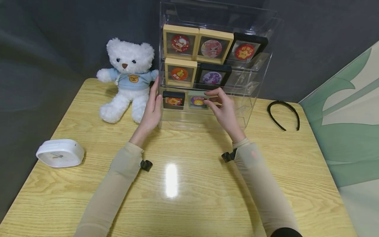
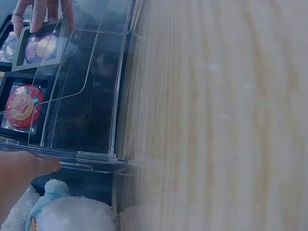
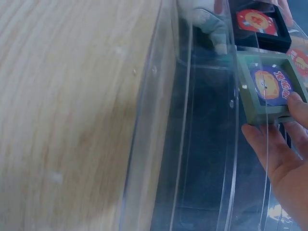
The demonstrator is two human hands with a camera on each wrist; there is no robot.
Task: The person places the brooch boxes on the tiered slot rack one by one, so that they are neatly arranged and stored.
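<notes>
On the bottom shelf of the clear display case, the right hand pinches a green-framed badge between curled fingers and thumb, just beside a black-framed badge. Left hand lies flat, fingers straight and together, against the case's left wall. Badge lettering is unreadable; a white teddy bear sits just left.

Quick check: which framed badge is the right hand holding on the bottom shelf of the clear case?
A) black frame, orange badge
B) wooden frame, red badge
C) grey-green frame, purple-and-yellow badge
C: the right hand pinches the grey-green frame; the black frame sits untouched beside it.
</notes>
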